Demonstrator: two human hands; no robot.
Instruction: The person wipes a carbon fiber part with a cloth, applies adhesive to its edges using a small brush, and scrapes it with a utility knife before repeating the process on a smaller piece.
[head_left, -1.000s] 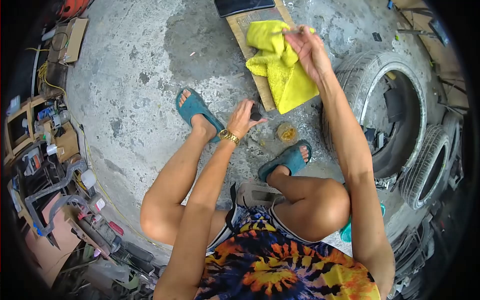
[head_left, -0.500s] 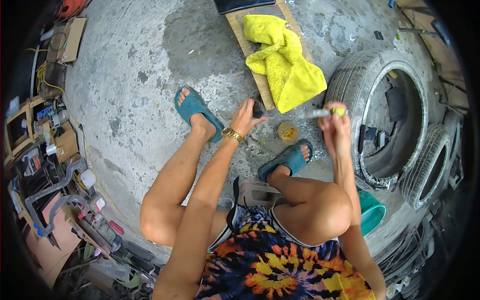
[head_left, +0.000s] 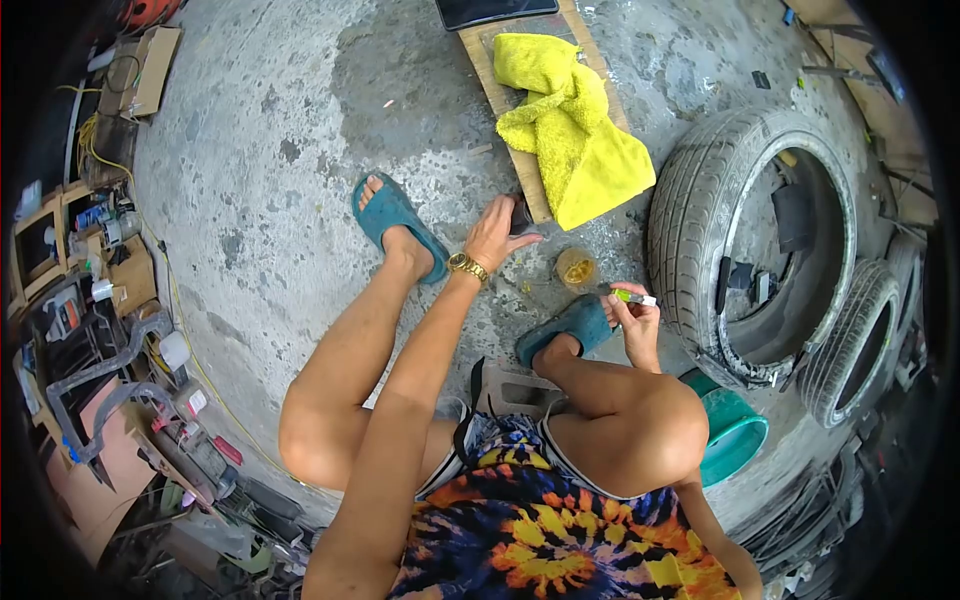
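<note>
My left hand (head_left: 490, 238), with a gold watch on the wrist, curls its fingers round a small dark object (head_left: 520, 214) at the near corner of a wooden board (head_left: 530, 190); its thumb points right. In my right hand (head_left: 640, 328), low above my right sandal, is a short slim tool (head_left: 634, 297), yellow-green with a white end; its exact kind does not show. A round clear tub (head_left: 576, 268) with amber-coloured stuff in it stands between my hands. On the board lies a crumpled yellow towel (head_left: 575, 135).
A large worn tire (head_left: 690, 215) lies to the right, with dark pieces inside it, and a smaller tire (head_left: 850, 340) beyond. A green bucket (head_left: 735, 435) stands by my right knee. Tools and boxes crowd the left side. A dark flat device (head_left: 495, 10) rests at the board's far end.
My right hand has come down and left, toward my right foot, turning the yellow-green tool in its fingers. My left hand stays at the board's corner.
</note>
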